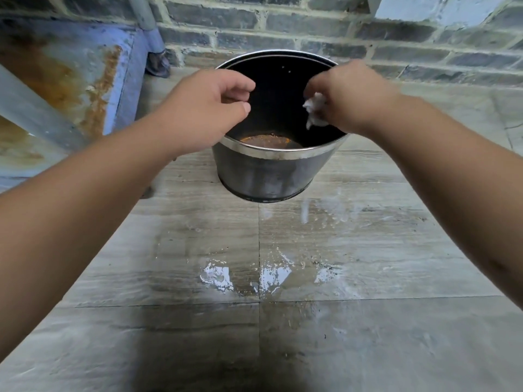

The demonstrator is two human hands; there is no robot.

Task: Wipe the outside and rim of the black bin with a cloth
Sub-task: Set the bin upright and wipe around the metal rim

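Note:
The black bin (266, 174) stands upright on the tiled floor near a brick wall, with a shiny metal rim (277, 154) and a rusty bottom visible inside. My right hand (351, 97) hovers over the bin's right rim, closed on a small crumpled white cloth (314, 107) that hangs out below the fingers. My left hand (209, 106) is above the left rim with its fingers loosely curled and nothing in it; whether it touches the rim I cannot tell.
A wet puddle (254, 275) glistens on the grey floor tiles in front of the bin. A brick wall (368, 46) runs behind it. A rusty blue-painted metal structure (73, 80) and a grey pipe (147, 21) stand at the left.

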